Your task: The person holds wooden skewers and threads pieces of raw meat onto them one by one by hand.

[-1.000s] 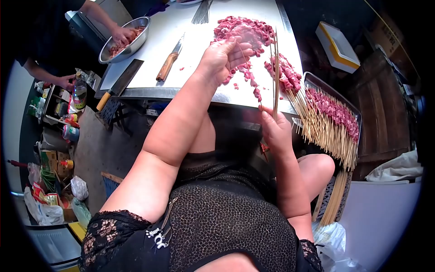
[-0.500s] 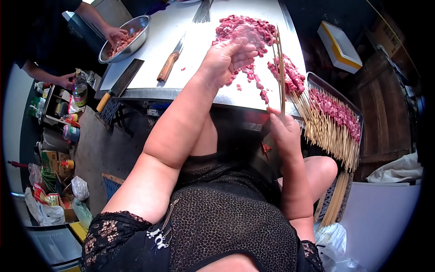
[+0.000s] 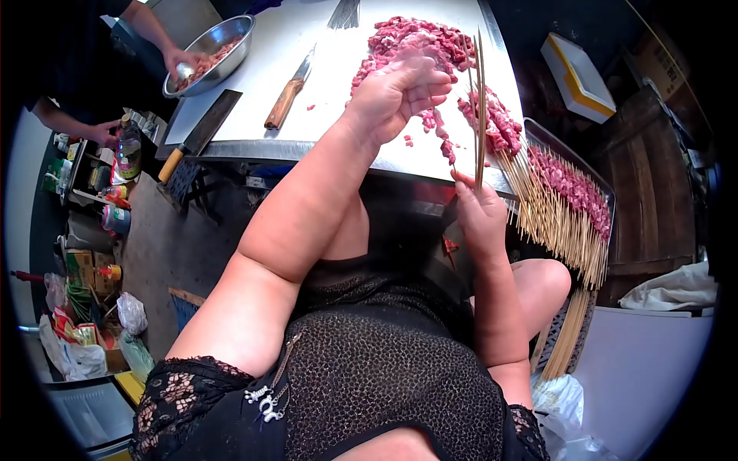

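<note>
My right hand [image 3: 482, 219] is closed around several wooden skewers [image 3: 480, 115] that point away from me. From its fingertips a skewer strung with meat pieces [image 3: 444, 142] slants up and left over the table edge. My left hand [image 3: 403, 96] is over the table at the near side of a pile of cut raw meat [image 3: 419, 34]. Its fingers are curled; the thumb and fingertips are blurred, so what they pinch cannot be made out. Right of the loose skewers lie meat-loaded skewers [image 3: 496, 123], handles toward me.
A tray [image 3: 613, 200] of finished meat skewers stands at right. On the white table [image 3: 254, 127] lie a cleaver [image 3: 204, 131], a knife [image 3: 288, 96] and metal skewers [image 3: 346, 14]. Another person's hand reaches into a metal bowl [image 3: 231, 65] of meat; their other hand grips a bottle [image 3: 128, 150].
My left hand has shifted slightly right and nearer to me. My right hand still holds the skewers almost in place. The other person's hand in the bowl has moved a little left.
</note>
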The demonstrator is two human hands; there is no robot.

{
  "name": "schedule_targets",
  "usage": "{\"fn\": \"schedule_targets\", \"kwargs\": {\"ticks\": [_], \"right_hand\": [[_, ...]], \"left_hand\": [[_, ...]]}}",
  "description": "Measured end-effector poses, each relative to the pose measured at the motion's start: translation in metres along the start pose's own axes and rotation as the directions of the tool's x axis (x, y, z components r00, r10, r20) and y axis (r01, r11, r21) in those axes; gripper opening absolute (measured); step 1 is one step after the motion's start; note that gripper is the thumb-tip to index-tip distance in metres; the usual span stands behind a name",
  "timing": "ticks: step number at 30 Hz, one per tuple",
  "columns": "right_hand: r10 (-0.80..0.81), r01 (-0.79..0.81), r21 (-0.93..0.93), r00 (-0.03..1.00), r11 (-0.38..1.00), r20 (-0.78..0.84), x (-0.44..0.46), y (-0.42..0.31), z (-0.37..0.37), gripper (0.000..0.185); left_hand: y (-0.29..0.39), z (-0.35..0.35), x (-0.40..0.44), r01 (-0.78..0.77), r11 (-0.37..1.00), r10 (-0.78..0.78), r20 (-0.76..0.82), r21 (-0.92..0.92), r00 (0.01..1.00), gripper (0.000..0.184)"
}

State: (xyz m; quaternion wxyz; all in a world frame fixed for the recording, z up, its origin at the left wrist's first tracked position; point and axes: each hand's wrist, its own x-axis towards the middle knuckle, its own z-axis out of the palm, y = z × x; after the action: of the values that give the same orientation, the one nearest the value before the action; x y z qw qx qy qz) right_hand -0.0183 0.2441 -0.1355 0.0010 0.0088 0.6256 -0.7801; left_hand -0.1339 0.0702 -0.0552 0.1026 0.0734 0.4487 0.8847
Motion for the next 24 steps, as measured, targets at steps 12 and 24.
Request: {"fn": "schedule_targets", "kwargs": {"ticks": [12,24], "right_hand": [[0.036,-0.035,0.177,0.999,0.984,-0.004,0.003,-0.011,-0.001,0.023],[0.053,-0.055,0.063,0.998,0.997,0.025,-0.007,-0.010,-0.016,0.021]], "left_hand": [[-0.010,0.005,-0.002,0.078,0.996,-0.081,0.103,0.034,0.991,0.024],[0.006,-0.007,0.003,0.015,1.000,-0.017,0.054,0.025,0.998,0.028]]}}
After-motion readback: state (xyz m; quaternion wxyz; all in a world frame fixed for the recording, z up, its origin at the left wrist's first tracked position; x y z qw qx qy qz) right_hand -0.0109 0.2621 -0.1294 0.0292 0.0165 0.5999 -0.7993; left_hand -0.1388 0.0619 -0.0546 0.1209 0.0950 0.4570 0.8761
